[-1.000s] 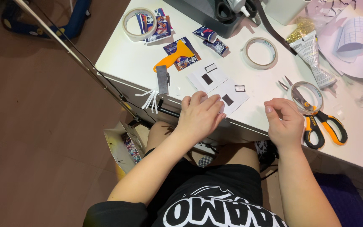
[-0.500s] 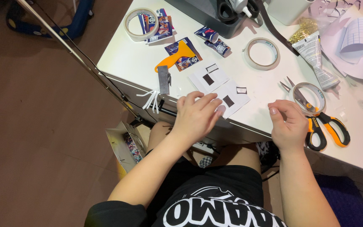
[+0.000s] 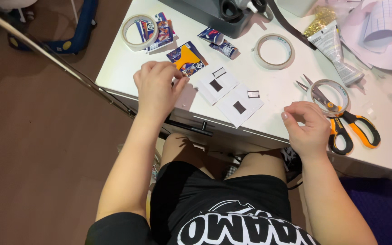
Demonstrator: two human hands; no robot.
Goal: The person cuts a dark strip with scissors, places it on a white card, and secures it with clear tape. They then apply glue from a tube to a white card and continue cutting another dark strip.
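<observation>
Your left hand rests on the near edge of the white table, fingers curled loosely, fingertips just beside an orange and blue card; whether it grips anything, I cannot tell. Your right hand hovers with fingers curled and pinched narrow, just beside orange-handled scissors. Two white paper squares with dark patches lie between your hands.

A home craft desk: a white table strewn with tape rolls, scissors and paper cut-outs.
</observation>
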